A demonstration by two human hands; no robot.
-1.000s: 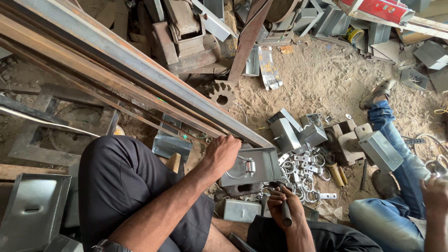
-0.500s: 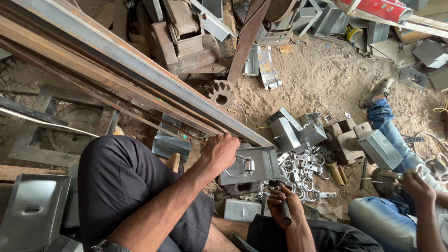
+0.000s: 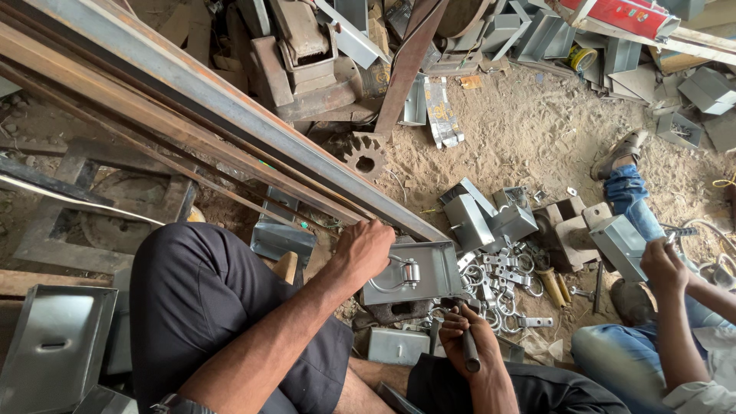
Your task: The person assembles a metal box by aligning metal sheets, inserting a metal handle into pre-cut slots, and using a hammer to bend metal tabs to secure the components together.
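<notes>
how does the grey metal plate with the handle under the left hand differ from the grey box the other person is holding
The flat grey metal plate with a wire handle lies flat on the work block, pinned at its edge by the left hand; the closed grey metal box is tilted, beside the other person's hand. The plate is open-faced, the box boxy. Both are plain grey sheet metal.

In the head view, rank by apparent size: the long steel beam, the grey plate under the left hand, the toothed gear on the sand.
1. Long steel beam, by far the largest.
2. Grey plate, held by the left hand.
3. Toothed gear, smallest, though it lies farther from the camera.
</notes>
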